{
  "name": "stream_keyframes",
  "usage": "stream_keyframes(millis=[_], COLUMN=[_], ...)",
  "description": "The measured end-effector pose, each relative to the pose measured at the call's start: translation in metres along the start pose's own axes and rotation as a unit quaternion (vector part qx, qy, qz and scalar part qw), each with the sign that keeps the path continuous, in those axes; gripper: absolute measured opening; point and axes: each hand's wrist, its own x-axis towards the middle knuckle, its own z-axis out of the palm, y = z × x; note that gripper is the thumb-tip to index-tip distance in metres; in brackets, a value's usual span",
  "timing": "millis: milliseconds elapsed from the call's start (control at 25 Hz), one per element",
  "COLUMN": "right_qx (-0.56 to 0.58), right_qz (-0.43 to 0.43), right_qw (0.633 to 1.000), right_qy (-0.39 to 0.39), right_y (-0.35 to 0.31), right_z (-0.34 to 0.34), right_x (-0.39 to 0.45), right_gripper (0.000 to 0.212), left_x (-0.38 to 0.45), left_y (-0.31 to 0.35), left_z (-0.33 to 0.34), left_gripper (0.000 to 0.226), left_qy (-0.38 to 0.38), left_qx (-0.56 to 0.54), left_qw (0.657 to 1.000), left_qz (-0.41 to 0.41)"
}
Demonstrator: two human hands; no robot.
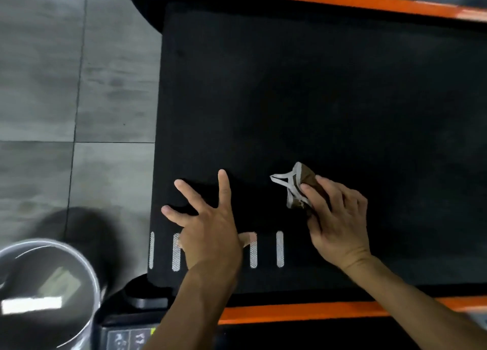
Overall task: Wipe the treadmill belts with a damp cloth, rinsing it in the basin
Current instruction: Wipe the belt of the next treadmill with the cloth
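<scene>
The right hand (340, 218) grips the bunched cloth (299, 189) against the treadmill belt (316, 99) while the left hand (208, 223) rests splayed, empty; risk: bunching skips strips, and the basin (47, 291) sits close enough to knock.

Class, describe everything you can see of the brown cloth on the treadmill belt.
The brown cloth with pale grey-white edging is soft, crumpled fabric, bunched into a small wad with one trimmed corner sticking out leftward. It lies on the black treadmill belt, near its rear end. The right hand grips it from the right, fingers curled over it; the left hand does not touch it.
</scene>
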Motion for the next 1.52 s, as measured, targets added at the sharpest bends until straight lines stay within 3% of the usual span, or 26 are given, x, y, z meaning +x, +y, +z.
stream_keyframes(millis=[360,920,1080,1160,1280,1400,1440,1520], right_qx=[-0.011,-0.021,-0.029,0.063,0.227,0.380,0.457,0.611], right_qz=[-0.001,-0.016,0.006,0.044,0.126,0.243,0.283,0.337], right_qw=[1.000,0.999,0.999,0.993,0.943,0.874,0.831,0.710], right_qy=[0.008,0.047,-0.018,-0.093,-0.209,-0.178,-0.142,-0.088], right_y=[0.001,-0.001,-0.007,-0.008,-0.009,-0.016,-0.023,-0.039], right_z=[0.002,0.000,-0.013,-0.030,-0.062,-0.083,-0.087,-0.095], right_x=[-0.001,-0.005,-0.004,0.003,0.013,0.027,0.032,0.043], right_gripper=[0.053,0.048,0.052,0.061,0.076,0.060,0.048,0.038], left_x=[0.004,0.009,0.015,0.016,0.006,-0.002,-0.005,-0.009], left_y=[-0.011,-0.017,-0.017,-0.017,-0.017,-0.016,-0.017,-0.015], left_z=[-0.001,0.007,0.010,0.011,0.011,0.006,0.005,0.002], left_gripper=[0.119,0.123,0.126,0.125,0.122,0.121,0.121,0.119], left_qy=[0.003,0.090,0.095,0.098,0.098,0.094,0.093,0.100], left_qx=[0.091,0.271,0.261,0.249,0.238,0.214,0.210,0.211], left_qw=[0.994,0.952,0.955,0.958,0.961,0.968,0.969,0.968], left_qz=[0.060,0.108,0.107,0.107,0.096,0.092,0.090,0.091])
